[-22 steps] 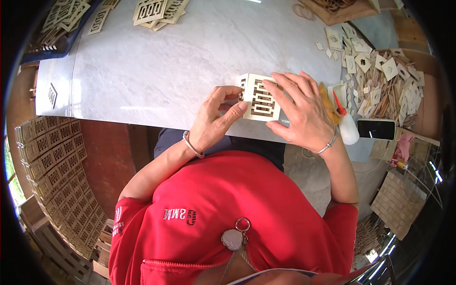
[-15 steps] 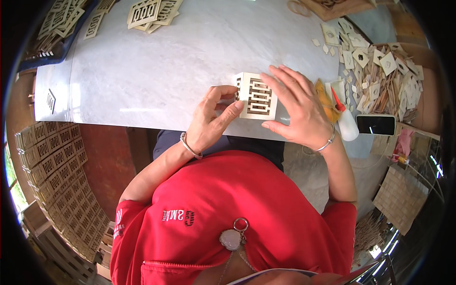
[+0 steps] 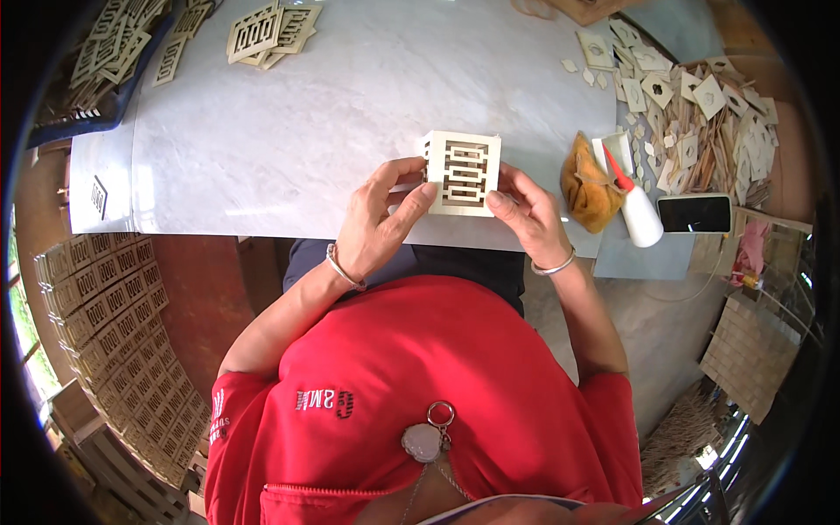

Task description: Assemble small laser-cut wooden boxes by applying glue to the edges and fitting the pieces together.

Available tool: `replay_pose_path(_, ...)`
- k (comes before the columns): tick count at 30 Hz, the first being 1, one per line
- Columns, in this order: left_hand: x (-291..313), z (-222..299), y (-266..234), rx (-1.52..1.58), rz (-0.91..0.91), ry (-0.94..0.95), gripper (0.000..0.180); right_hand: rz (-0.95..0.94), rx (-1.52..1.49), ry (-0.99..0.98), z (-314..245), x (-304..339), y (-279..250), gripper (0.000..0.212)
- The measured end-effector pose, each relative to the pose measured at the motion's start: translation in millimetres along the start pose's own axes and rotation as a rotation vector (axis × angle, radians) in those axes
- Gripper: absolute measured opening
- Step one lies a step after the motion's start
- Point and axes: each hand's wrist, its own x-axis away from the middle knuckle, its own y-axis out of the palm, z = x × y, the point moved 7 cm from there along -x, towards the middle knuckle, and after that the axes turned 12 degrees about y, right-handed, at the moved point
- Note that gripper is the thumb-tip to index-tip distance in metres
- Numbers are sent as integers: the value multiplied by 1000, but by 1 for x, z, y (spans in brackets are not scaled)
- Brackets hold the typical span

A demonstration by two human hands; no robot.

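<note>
Near the front edge of the table, a pale wooden box (image 3: 483,175) with cut-out lattice sides sits between my two hands. My left hand (image 3: 378,206) grips its left side, thumb on the front corner and fingers behind. From the right, my right hand (image 3: 532,214) holds the lower right corner, with its thumb on the near face and the fingers along the side. The box's far side is hidden.
On the right are an orange cloth (image 3: 586,188), a white glue bottle (image 3: 643,219) with a red tip, a phone (image 3: 694,213) and a heap of wood scraps (image 3: 709,131). Lattice panels (image 3: 271,33) lie at the back left. Stacked lattice boxes (image 3: 118,341) stand left, below the table.
My right hand, spread beside the box's upper right before, has come down and now grips its lower right corner. The box has turned slightly; my left hand keeps hold.
</note>
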Motion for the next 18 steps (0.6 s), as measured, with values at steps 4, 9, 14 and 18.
replay_pose_path(4, 20, -5, 3, 39, -46, -38, 41, 1, -64, 35, 10, 22, 10, 50)
replay_pose_path(9, 49, -10, 5, 59, -61, -38, 41, -21, -137, 55, 25, 51, 26, 50)
replay_pose_path(14, 59, -11, 8, 94, -63, -78, 41, 7, -155, 42, 36, 59, 28, 49)
replay_pose_path(18, 51, -6, 4, 22, -86, -63, 40, 20, -189, 130, 28, 55, 24, 47)
